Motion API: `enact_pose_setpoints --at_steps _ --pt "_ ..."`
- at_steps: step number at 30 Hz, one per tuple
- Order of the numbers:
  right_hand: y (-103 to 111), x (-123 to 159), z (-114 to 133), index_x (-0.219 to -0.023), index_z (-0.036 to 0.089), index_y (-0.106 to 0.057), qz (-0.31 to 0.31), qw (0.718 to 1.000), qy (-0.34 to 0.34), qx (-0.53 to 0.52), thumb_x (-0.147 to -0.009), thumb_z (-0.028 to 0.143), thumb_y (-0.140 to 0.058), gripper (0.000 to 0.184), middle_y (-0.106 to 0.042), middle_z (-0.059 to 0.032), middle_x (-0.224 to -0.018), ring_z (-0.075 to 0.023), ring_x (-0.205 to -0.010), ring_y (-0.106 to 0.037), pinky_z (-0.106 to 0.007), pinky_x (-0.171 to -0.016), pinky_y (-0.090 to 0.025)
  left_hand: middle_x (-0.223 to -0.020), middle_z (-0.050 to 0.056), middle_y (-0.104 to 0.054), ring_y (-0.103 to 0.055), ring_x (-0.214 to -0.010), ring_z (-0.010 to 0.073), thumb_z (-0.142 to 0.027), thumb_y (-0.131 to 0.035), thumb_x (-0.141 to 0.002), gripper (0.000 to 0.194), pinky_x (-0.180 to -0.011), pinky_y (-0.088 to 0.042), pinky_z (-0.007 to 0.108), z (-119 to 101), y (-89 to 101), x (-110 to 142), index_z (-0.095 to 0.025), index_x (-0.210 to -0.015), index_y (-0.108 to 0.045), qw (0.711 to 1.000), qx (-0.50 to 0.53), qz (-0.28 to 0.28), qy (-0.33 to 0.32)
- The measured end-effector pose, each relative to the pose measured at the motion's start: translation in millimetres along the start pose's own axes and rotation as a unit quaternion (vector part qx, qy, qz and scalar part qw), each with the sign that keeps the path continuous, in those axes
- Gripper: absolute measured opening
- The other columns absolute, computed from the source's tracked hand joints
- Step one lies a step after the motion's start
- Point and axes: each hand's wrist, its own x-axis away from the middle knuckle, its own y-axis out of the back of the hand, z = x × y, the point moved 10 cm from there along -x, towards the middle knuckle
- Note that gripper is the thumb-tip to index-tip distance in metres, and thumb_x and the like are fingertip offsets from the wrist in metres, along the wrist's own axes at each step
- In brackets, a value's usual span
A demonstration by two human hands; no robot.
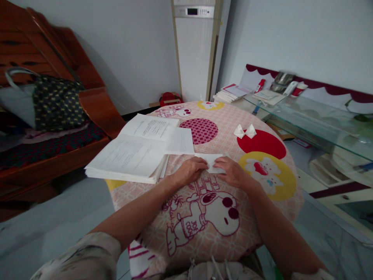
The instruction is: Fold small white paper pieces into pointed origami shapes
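Observation:
A small white folded piece of paper (214,158) lies on the round table in front of me. My left hand (191,170) grips its left side, with fingers bent together on the paper. At its right side my right hand (232,170) holds it the same way, fingers curled over the edge. The underside of the paper and parts of the fingertips are hidden. Two small folded white paper shapes (245,131) with pointed tips stand beyond my right hand. To the left of my hands is a thick open stack of printed sheets (125,155), with a loose printed sheet (180,140) jutting from it.
A patterned tablecloth (247,217) covers the table. On the right stands a glass-topped cabinet (309,120) with a red bottle (260,85) and papers. A wooden bench (99,112) with a dark patterned bag (56,103) is at left. A tall white appliance (194,54) stands behind.

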Motion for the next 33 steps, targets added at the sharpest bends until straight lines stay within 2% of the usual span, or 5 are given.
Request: enact_pose_setpoints --at_steps 7,14,20,27,33 --pt "-5.6 -3.2 16.6 -0.099 0.016 -0.071 0.027 0.998 0.016 0.055 -0.077 0.003 -0.056 0.030 -0.069 -0.0145 -0.110 -0.0288 -0.107 -0.061 -0.047 -0.096 -0.051 -0.120 0.012 -0.074 -0.068 -0.112 0.0202 -0.007 -0.053 -0.093 0.033 -0.100 -0.055 0.038 -1.9 -2.9 5.0 -0.019 -0.114 -0.076 0.999 0.002 0.008 -0.040" --pt "11.6 -1.2 -9.3 -0.087 0.019 -0.074 -0.034 0.999 -0.002 -0.015 -0.079 0.006 -0.057 0.023 -0.074 -0.0123 -0.110 -0.0272 -0.104 -0.066 -0.044 -0.093 -0.052 -0.127 0.010 -0.071 -0.065 -0.117 0.0218 -0.006 -0.054 -0.091 0.038 -0.102 -0.054 0.041 -4.4 -8.3 5.6 -0.024 -0.117 -0.075 0.998 -0.020 0.044 -0.030" --pt "20.6 -13.9 -23.4 -0.083 0.014 -0.074 -0.030 0.994 -0.052 -0.091 -0.088 0.018 -0.058 0.017 -0.074 -0.0105 -0.085 -0.0220 -0.082 -0.065 -0.035 -0.078 -0.049 -0.126 0.008 -0.071 -0.065 -0.115 0.0219 -0.004 -0.052 -0.091 0.040 -0.101 -0.053 0.039 -4.4 -13.2 5.2 -0.024 -0.117 -0.075 0.997 -0.037 0.064 -0.033" --pt "2.5 -47.0 -29.4 -0.074 0.015 -0.074 0.034 0.990 -0.094 -0.095 -0.087 0.023 -0.059 0.021 -0.067 -0.0020 -0.068 -0.0151 -0.064 -0.055 -0.027 -0.061 -0.037 -0.125 0.008 -0.070 -0.064 -0.114 0.0220 -0.006 -0.054 -0.090 0.038 -0.100 -0.052 0.039 -8.0 -13.6 4.6 -0.025 -0.116 -0.075 0.995 -0.045 0.078 -0.038" --pt "-3.0 -53.1 -30.2 -0.077 0.015 -0.079 -0.007 0.991 -0.104 -0.085 -0.081 0.017 -0.065 0.015 -0.074 -0.0071 -0.077 -0.0187 -0.072 -0.063 -0.030 -0.069 -0.043 -0.118 0.008 -0.072 -0.065 -0.110 0.0213 -0.006 -0.054 -0.090 0.036 -0.099 -0.052 0.037 -11.4 -10.4 6.2 -0.023 -0.113 -0.076 0.996 -0.025 0.064 -0.061"
